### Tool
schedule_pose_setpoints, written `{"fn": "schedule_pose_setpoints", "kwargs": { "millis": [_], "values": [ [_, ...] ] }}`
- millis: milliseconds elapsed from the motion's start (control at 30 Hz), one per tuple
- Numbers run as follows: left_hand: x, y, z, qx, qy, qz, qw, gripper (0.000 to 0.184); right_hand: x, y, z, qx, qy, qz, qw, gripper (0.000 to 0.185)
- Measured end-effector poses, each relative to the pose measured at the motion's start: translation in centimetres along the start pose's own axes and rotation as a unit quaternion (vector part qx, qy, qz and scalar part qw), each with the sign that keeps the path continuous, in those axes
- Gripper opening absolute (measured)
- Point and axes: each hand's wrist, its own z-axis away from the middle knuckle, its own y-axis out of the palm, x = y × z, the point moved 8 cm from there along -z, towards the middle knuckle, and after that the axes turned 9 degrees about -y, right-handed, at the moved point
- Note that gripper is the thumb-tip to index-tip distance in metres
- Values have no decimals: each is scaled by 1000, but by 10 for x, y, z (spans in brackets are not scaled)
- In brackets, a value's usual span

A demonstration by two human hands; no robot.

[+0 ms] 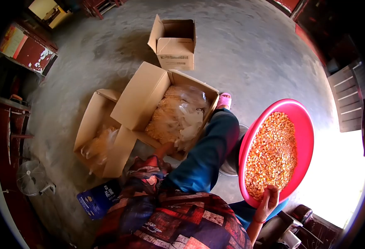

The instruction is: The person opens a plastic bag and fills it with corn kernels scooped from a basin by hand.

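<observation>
My left hand (165, 150) reaches over the near edge of an open cardboard box (143, 97). It touches or lies right beside a clear plastic bag (189, 124) in the box; its fingers are partly hidden. Orange-yellow grains (162, 117) fill much of this box. My right hand (268, 201) is at the near rim of a pink basin (304, 143), its fingers drawn together over the corn kernels (271, 153). Whatever is between those fingertips is too small to make out. The basin stands tilted beside my leg, holding many orange kernels.
A second open box (89, 120) with bagged grains sits at the left. Another open box (175, 52) stands farther ahead on the concrete floor (240, 45). A fan (31, 178) and a blue packet (99, 199) lie to the left. My foot wears a pink slipper (224, 99).
</observation>
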Motion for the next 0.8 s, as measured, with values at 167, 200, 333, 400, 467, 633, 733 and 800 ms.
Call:
{"fn": "schedule_pose_setpoints", "kwargs": {
  "millis": [167, 200, 333, 400, 467, 633, 733, 800],
  "values": [
    [-41, -26, 15, -65, -9, 25, 998, 37, -1, -1, 0, -1, -8, 14, 1000, 8],
    [-46, -33, 15, -65, -6, 24, 998, 37, -1, -1, 0, 4, -12, 15, 1000, 8],
    [-58, -35, 15, -49, 9, 78, 996, 39, -9, -3, 0, 11, -34, 18, 999, 9],
    [-82, -32, 27, -103, 137, 64, 983, 39, -10, -3, 0, 16, -31, 13, 999, 10],
    [-95, -35, 49, -52, 123, 134, 982, 36, -7, -2, -1, 11, -33, 12, 999, 10],
    [-122, -57, 80, -4, 123, 189, 974, 34, 6, 3, -2, 15, -54, 64, 996, 12],
    [-126, -61, 82, 2, 125, 185, 975, 34, 16, 3, -5, 11, -72, 108, 992, 7],
    [-122, -62, 75, 0, 112, 180, 977, 34, 20, 3, -5, 16, -78, 131, 988, 7]
  ]
}}
